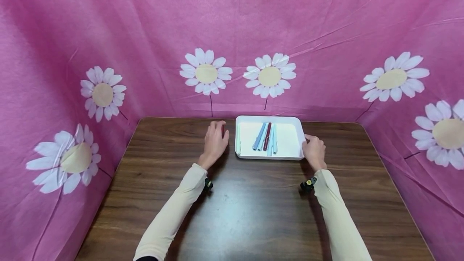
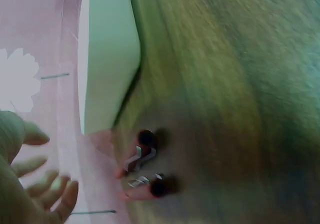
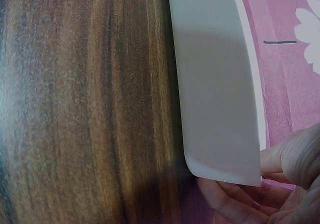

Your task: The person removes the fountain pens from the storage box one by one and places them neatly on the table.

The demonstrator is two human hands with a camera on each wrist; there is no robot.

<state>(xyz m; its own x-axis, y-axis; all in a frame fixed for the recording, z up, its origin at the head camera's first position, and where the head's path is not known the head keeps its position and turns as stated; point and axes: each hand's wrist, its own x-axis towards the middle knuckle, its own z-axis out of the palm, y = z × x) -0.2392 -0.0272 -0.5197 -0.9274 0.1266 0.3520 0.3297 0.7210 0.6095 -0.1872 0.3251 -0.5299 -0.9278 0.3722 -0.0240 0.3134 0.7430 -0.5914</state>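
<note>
My right hand [image 1: 314,151] is at the right end of a white tray [image 1: 291,138]. In the right wrist view its thumb and fingers grip the tray's corner, with some fingers under the edge. Inside the tray lie several slim pen-like sticks: blue ones [image 1: 259,137], a dark red one [image 1: 267,137] and a pale green one [image 1: 238,139] by the left wall. Left of the tray, my left hand [image 1: 214,142] hovers with loosely bent, parted fingers. Two dark red pen-like sticks with metal clips [image 2: 141,154] lie on the table beside it, apart from the fingers in the left wrist view.
The brown wooden table [image 1: 232,212] has its back edge just behind the tray. A pink cloth with white daisies [image 1: 232,19] hangs around the back and sides. Small black devices [image 1: 308,184] sit on both wrists.
</note>
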